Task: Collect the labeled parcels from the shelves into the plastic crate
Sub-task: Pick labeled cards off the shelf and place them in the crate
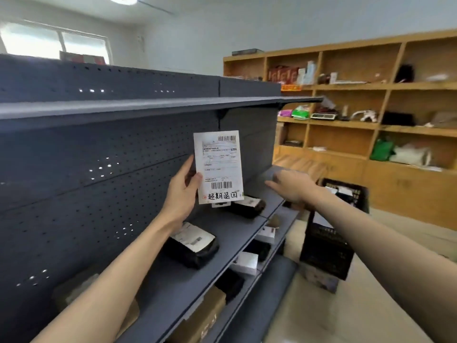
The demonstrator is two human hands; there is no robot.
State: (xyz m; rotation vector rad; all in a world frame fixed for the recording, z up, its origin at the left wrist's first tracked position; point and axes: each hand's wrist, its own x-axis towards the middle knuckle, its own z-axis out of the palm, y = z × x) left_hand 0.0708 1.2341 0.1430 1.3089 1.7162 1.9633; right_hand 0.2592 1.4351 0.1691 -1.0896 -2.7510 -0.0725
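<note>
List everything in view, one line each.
Grey shelving: one, dark grey metal, left.
Labelled flat packet: one, white, held before the shelving.
Black parcels: two, white-labelled, middle shelf.
Small boxes: at least two, white, shelf below.
Carton: one seen, brown, lowest shelf.
Crate: one certain, black plastic, right of the shelving's end.
Wooden shelving: one, tan, back wall.
Left hand: grips the packet.
Right hand: open, blurred, over the shelf end.

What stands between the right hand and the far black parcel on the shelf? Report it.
Nothing visible. The open right hand reaches over the shelf, right of the far black parcel; the left hand holds the label sheet above its left end.
</note>
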